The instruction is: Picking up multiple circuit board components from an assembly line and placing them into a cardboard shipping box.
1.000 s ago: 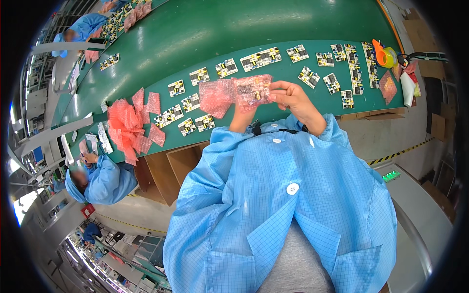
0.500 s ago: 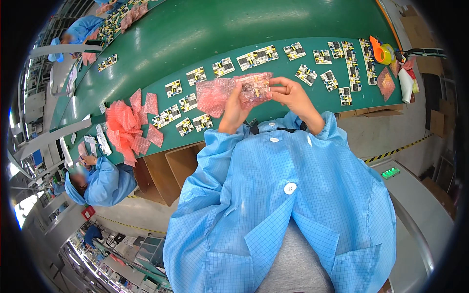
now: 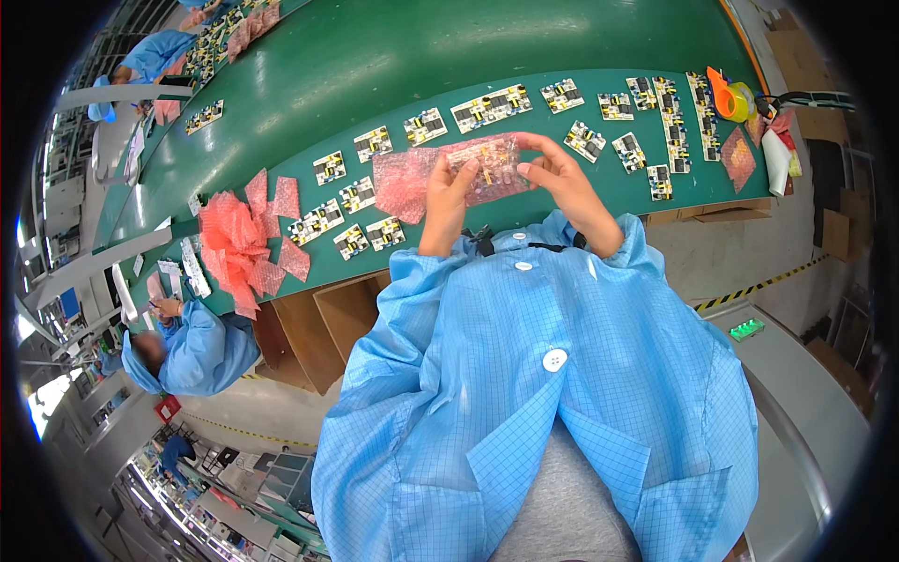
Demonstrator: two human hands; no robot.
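The person's left hand (image 3: 448, 199) and right hand (image 3: 560, 178) have lifted the pink bubble-wrap bag (image 3: 440, 171) a little higher and nearer the chest than it sat a second ago, and the small circuit board (image 3: 482, 171) now shows through the wrap between the two sets of fingers rather than off toward the right ones; a half second ago the right hand sat lower on the bag's edge, and now its fingers (image 3: 536, 142) curl over the top right end, thumb beneath, pinching the wrap there; the left fingers (image 3: 465, 169) are pressed together against the bag's middle, thumb behind, gripping wrap and board at once; the loose tail of the bag hangs out past the left fingers toward the left. By my reading, the board looks well seated inside the bag and the hands seem to be closing or smoothing the open end, though I cannot tell whether the mouth is folded yet.

Beyond the fingers, on the green desk (image 3: 375, 66), rows of bare circuit boards (image 3: 487, 107) lie apart from one another; left of the left fingers and well apart sits a heap of pink bubble-wrap bags (image 3: 245, 239); far right of the right fingers stands an orange tape dispenser (image 3: 726, 96); below the desk edge, open cardboard boxes (image 3: 323, 323); a co-worker in a blue coat (image 3: 192, 347) sits by them.
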